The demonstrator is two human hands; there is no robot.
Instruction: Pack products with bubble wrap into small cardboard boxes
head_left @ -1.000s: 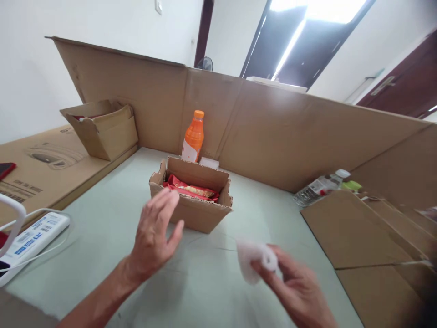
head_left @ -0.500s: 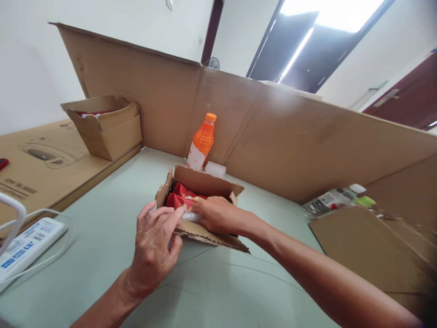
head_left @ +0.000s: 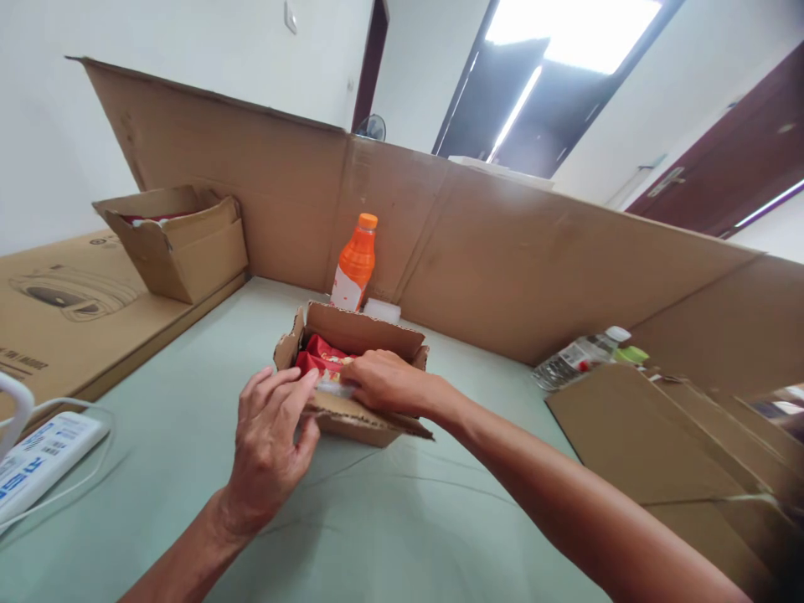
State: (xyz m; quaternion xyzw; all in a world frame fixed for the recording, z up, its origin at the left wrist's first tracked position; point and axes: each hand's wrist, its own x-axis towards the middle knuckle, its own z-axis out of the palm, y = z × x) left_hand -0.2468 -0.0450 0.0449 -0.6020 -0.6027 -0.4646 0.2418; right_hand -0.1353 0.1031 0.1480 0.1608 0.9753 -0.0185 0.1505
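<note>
A small open cardboard box (head_left: 365,323) stands on the pale green table, its flaps up or spread outward. Inside lies a shiny red packet (head_left: 317,355) with a printed pattern, and a clear plastic piece (head_left: 332,388) shows by the front flap. My right hand (head_left: 384,382) reaches into the box over the right side of these, fingers bent together; their tips and anything they grip are hidden. My left hand (head_left: 267,440) is at the box's front left corner, fingers stretched and apart, with the fingertips close to the packet and the flap.
Behind the box stand an orange-capped bottle (head_left: 355,264) and a small white block (head_left: 382,311). A cardboard wall (head_left: 502,260) closes off the back. Another open box (head_left: 210,251) sits at left, above a white power strip (head_left: 54,456). At right, a clear bottle (head_left: 574,360) lies beside cardboard (head_left: 653,435).
The view has shifted, so most things appear farther left. My right hand stays in the box and my left hand at its front left corner. More of the box's front wall shows under the flap.
</note>
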